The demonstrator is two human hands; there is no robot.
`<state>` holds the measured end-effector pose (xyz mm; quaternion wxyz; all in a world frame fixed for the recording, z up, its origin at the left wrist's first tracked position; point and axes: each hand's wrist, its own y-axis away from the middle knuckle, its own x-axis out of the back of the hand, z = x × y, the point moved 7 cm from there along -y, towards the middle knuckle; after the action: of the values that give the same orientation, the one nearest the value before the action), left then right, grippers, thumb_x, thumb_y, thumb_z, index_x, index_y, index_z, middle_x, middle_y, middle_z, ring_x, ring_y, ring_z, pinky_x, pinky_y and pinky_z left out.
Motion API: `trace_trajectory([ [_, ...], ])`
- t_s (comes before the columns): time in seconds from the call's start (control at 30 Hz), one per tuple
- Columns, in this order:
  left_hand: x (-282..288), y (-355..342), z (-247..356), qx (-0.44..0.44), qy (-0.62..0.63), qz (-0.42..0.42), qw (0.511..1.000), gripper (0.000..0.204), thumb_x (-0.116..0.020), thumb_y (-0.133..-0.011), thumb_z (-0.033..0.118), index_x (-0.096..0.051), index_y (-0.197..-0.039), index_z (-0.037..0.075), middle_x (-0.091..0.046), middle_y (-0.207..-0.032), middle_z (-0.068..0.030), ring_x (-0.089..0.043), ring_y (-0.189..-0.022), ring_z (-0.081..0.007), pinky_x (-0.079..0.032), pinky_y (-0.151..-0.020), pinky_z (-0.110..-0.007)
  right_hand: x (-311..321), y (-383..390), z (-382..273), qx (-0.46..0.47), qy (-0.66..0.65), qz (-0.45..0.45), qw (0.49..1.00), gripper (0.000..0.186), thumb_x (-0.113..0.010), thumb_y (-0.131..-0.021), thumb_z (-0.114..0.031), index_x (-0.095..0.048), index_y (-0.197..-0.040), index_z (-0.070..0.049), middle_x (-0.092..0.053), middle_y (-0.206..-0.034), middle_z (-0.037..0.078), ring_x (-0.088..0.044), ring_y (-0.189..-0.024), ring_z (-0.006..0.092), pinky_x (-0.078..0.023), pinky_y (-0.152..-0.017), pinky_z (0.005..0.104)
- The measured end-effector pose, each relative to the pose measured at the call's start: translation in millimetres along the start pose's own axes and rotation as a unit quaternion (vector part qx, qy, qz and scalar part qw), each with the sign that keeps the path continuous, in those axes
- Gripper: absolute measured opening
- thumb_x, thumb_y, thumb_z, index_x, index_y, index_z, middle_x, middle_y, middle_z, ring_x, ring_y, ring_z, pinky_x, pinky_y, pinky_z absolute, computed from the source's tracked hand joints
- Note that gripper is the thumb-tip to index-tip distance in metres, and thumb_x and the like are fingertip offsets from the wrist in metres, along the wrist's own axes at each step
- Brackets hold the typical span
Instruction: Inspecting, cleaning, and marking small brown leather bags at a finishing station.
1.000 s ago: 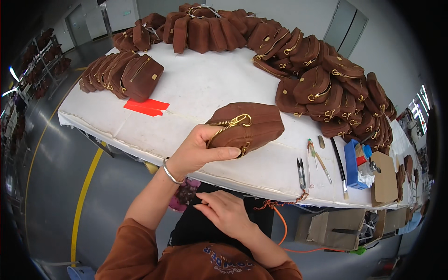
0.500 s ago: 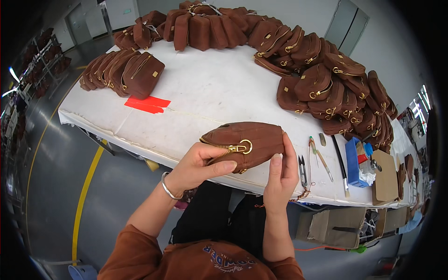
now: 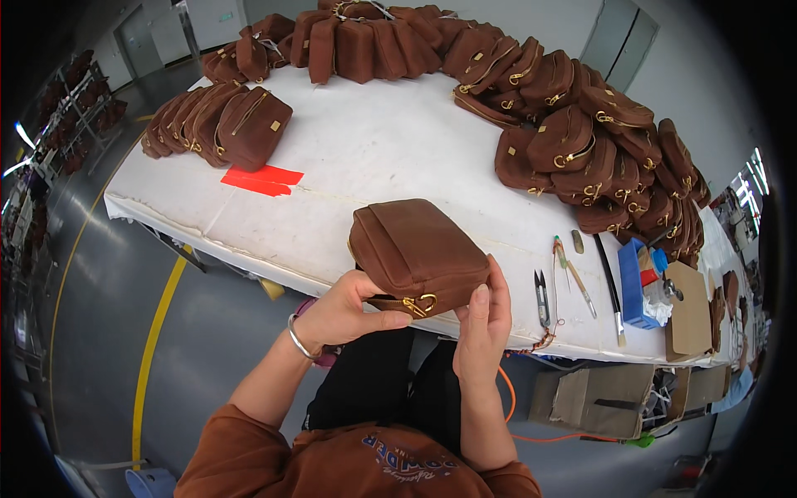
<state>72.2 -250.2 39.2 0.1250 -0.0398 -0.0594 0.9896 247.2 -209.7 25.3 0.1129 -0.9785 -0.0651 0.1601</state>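
Between my two hands is a small brown bag (image 3: pixel 419 249), held at the table's near edge with a broad panel facing up. A gold zipper pull and ring (image 3: pixel 419 305) sit at its near lower side. My left hand (image 3: pixel 344 309) grips the near left corner, thumb beside the zipper, the other fingers partly hidden by the bag. With thumb and fingers, my right hand (image 3: pixel 484 319) holds the bag's right end. Right of that hand, black thread snips (image 3: pixel 541 299) lie on the white table (image 3: pixel 332 141).
Brown bags are heaped at the right (image 3: pixel 573 149), bunched along the back (image 3: pixel 365 50), and lined up at the left (image 3: pixel 249 129) near red tape (image 3: pixel 261 181). A brush (image 3: pixel 610 290), a blue bin (image 3: pixel 635 286) and a cardboard box (image 3: pixel 594 398) are at the right.
The bag has been turned in my hands: its zippered side faced up before, and now a broad panel does. The zipper pull has swung down toward me. Both hands still hold it.
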Motion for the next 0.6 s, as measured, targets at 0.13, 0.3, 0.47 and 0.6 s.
trace_trajectory([
  [0.13, -7, 1, -9, -0.04, -0.125, -0.015, 0.991, 0.026, -0.076, -0.084, 0.007, -0.071, -0.109, 0.003, -0.073, -0.107, -0.0055, -0.065, -0.103, -0.0166, -0.048, -0.093, -0.031, 4, -8, 12, -0.101, -0.076, 0.051, 0.991, 0.065, -0.06, -0.098, -0.021, -0.027, -0.147, 0.006, -0.034, -0.149, 0.023, -0.038, -0.136, 0.0262, -0.033, -0.111, 0.0373],
  [0.3, -10, -1, -11, -0.061, -0.234, -0.018, 0.97, 0.027, -0.077, -0.084, 0.009, -0.071, -0.109, 0.003, -0.073, -0.103, -0.0056, -0.065, -0.099, -0.0138, -0.048, -0.091, -0.03, 16, -21, 36, -0.179, -0.052, 0.043, 0.982, 0.074, -0.068, -0.09, -0.01, -0.026, -0.149, 0.001, -0.035, -0.145, 0.024, -0.044, -0.129, 0.0271, -0.041, -0.106, 0.0391],
  [0.47, 15, -3, -32, 0.042, 0.015, 0.011, 0.999, 0.05, -0.07, -0.085, 0.003, -0.053, -0.133, -0.001, -0.06, -0.131, -0.0125, -0.053, -0.125, -0.0209, -0.04, -0.106, -0.034, 0, -33, -15, -0.007, 0.014, -0.003, 1.0, 0.08, -0.069, -0.085, 0.001, -0.024, -0.151, -0.002, -0.035, -0.148, 0.019, -0.049, -0.126, 0.0257, -0.045, -0.103, 0.0385],
  [0.6, 45, -7, -37, 0.043, 0.303, 0.145, 0.941, 0.07, -0.063, -0.088, -0.002, -0.031, -0.149, -0.002, -0.044, -0.145, -0.0157, -0.046, -0.133, -0.0235, -0.038, -0.11, -0.034, -8, -36, -36, 0.118, 0.104, -0.09, 0.983, 0.092, -0.068, -0.076, 0.011, -0.019, -0.153, -0.003, -0.03, -0.153, 0.019, -0.048, -0.127, 0.0244, -0.044, -0.106, 0.0385],
])
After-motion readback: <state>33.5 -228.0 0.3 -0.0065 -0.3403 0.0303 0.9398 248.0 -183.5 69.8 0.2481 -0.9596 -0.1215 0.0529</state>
